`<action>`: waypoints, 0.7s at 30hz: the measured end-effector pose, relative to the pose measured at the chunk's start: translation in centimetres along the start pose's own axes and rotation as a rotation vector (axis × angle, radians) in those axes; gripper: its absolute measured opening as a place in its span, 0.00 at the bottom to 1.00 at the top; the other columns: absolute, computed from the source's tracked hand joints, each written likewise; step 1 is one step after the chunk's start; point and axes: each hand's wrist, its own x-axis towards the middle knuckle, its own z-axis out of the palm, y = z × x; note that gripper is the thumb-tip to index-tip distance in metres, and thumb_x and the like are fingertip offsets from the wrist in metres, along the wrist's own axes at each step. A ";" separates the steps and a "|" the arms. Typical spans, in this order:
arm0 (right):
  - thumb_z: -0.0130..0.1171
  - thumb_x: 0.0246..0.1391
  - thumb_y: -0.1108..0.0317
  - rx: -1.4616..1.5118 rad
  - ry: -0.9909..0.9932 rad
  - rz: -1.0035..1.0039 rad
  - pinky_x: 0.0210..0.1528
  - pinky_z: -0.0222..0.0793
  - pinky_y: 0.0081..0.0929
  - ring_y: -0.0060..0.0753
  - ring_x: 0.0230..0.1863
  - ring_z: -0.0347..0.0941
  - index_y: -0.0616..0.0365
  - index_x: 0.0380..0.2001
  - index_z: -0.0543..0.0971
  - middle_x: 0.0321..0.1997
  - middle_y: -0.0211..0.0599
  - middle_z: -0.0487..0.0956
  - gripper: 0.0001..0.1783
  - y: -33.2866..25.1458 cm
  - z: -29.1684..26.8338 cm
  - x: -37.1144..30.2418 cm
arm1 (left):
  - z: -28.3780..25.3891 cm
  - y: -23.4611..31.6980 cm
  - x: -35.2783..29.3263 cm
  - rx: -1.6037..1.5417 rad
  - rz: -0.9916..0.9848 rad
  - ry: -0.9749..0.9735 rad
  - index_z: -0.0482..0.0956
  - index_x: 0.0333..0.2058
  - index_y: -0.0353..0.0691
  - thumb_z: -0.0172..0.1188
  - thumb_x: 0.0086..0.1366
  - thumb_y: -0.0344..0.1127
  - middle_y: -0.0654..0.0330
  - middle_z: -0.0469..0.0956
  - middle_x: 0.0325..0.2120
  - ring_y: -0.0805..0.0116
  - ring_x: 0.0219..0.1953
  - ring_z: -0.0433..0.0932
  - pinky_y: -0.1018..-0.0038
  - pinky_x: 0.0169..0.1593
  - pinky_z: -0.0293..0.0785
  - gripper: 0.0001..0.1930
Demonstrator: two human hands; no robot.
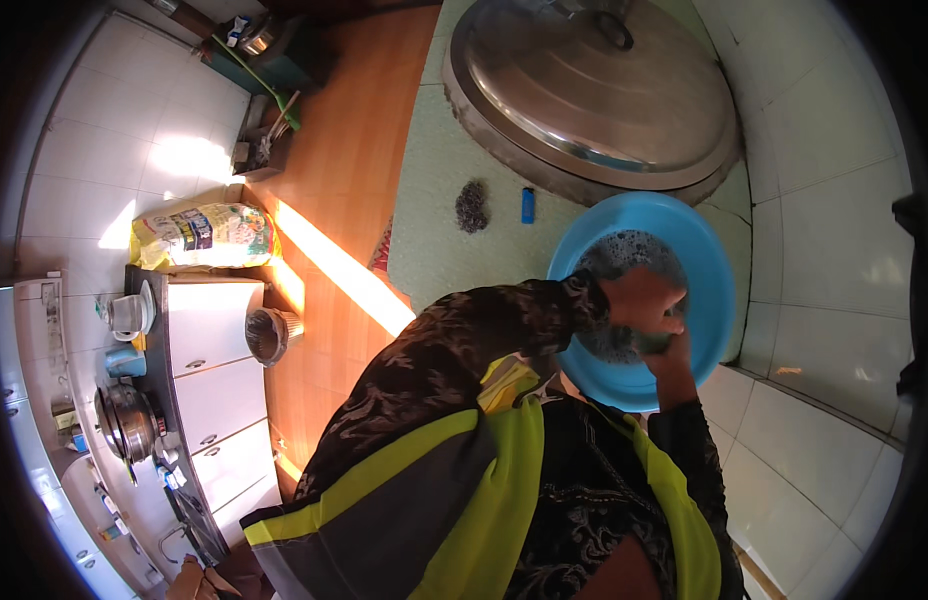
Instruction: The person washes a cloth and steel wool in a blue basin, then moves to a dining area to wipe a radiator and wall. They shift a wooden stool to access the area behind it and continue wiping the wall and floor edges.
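Both hands are inside a light-blue plastic basin [719, 300] of sudsy grey water [624, 250]. My left hand [644, 298] is closed, its fingers curled above the foam. Just below it, my right hand [672, 360] is closed too. A small greenish thing [648, 344] shows between them, too hidden to name. The basin stands on a pale green counter [434, 250]. To its left lie a grey steel-wool scrubber [472, 206] and a small blue rectangular object [528, 205].
A big round metal lid [604, 85] covers the far counter. White tiled wall [834, 240] rises at the right. Across the wooden floor [354, 130] stand a bin [272, 335], white cabinets [219, 370], a yellow printed sack [209, 237] and metal pans [129, 420].
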 end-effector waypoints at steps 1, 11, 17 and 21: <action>0.48 0.56 0.56 0.316 0.211 0.149 0.44 0.72 0.45 0.41 0.44 0.73 0.53 0.49 0.71 0.47 0.35 0.74 0.21 -0.6 -0.1 -0.3 | -1.2 -0.3 -0.1 0.005 0.034 0.212 0.73 0.35 0.37 0.61 0.53 0.44 0.51 0.75 0.28 0.48 0.29 0.75 0.60 0.31 0.72 0.17; 0.44 0.56 0.50 0.374 0.165 -0.063 0.33 0.68 0.37 0.31 0.40 0.74 0.43 0.42 0.76 0.42 0.25 0.78 0.18 -0.8 -6.3 -7.0 | -7.4 -19.8 -15.9 0.327 -0.926 0.338 0.72 0.47 0.47 0.63 0.47 0.44 0.45 0.59 0.54 0.41 0.55 0.61 0.52 0.50 0.68 0.26; 0.41 0.57 0.48 0.206 0.403 -0.144 0.33 0.66 0.38 0.33 0.42 0.72 0.43 0.46 0.73 0.44 0.25 0.76 0.20 0.0 -3.2 -10.0 | 1.9 -21.7 -22.6 0.638 -0.568 0.138 0.75 0.31 0.38 0.56 0.48 0.30 0.46 0.67 0.39 0.46 0.46 0.66 0.56 0.37 0.72 0.09; 0.42 0.58 0.48 0.288 0.180 -0.159 0.34 0.67 0.38 0.35 0.45 0.72 0.45 0.46 0.73 0.46 0.27 0.75 0.21 0.6 -0.3 -10.4 | 2.5 -22.9 -28.6 0.401 -0.464 0.233 0.74 0.28 0.38 0.55 0.48 0.30 0.47 0.68 0.35 0.46 0.41 0.68 0.58 0.37 0.72 0.06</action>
